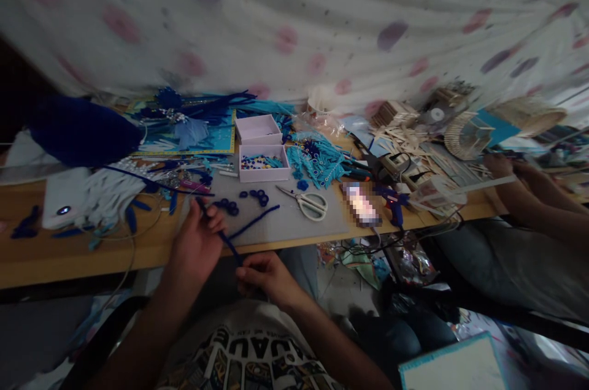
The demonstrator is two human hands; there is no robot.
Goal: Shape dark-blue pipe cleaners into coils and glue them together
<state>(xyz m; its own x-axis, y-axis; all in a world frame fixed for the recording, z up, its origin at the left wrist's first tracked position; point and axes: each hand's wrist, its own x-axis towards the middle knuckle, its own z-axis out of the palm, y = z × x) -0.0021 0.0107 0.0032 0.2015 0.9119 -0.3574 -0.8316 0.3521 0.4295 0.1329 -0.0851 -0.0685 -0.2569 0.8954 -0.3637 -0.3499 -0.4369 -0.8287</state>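
Note:
A dark blue pipe cleaner (pixel 230 245) stretches between my two hands over the table's front edge. My left hand (pixel 199 237) has its fingers curled around the upper part. Lower down and to the right, my right hand (pixel 267 275) pinches the other end. Just beyond them on a grey mat (pixel 294 232) lies a second, bent blue piece (pixel 257 220). Several small blue coils (pixel 229 206) sit close to my left fingertips. Scissors (pixel 313 205) with white handles rest to their right, blades slightly apart.
Behind the mat stands a white box (pixel 264 175) of beads and blue pieces. A large dark blue bundle (pixel 85 131) is at the left. To the right are a lit phone (pixel 362 205), a glue gun (pixel 394 205), wooden sticks and another person's arms (pixel 529 197).

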